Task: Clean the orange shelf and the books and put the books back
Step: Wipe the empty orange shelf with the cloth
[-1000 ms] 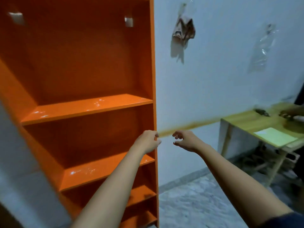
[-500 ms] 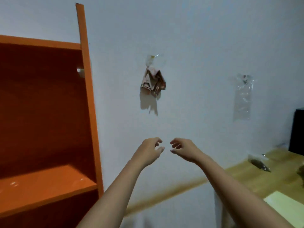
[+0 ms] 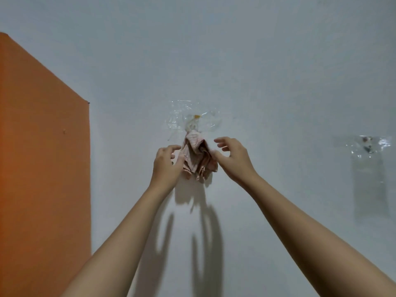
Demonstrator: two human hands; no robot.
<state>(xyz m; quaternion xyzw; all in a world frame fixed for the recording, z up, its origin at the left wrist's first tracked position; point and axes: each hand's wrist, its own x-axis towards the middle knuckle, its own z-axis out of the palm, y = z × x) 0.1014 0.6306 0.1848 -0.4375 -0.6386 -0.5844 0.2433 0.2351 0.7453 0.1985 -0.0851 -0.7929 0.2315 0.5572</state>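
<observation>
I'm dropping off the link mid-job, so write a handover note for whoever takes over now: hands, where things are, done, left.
Left hand: raised at the left edge of the pink cloth, fingers curled against it; grip unclear.
Right hand: open, thumb touching the cloth's right side.
The cloth hangs on the wall under clear tape, not yet taken down.
Orange shelf: only its side panel shows, at far left. Books not in view.
Done: nothing I can confirm. Left: take the cloth down, wipe shelf and books, put books back.
</observation>
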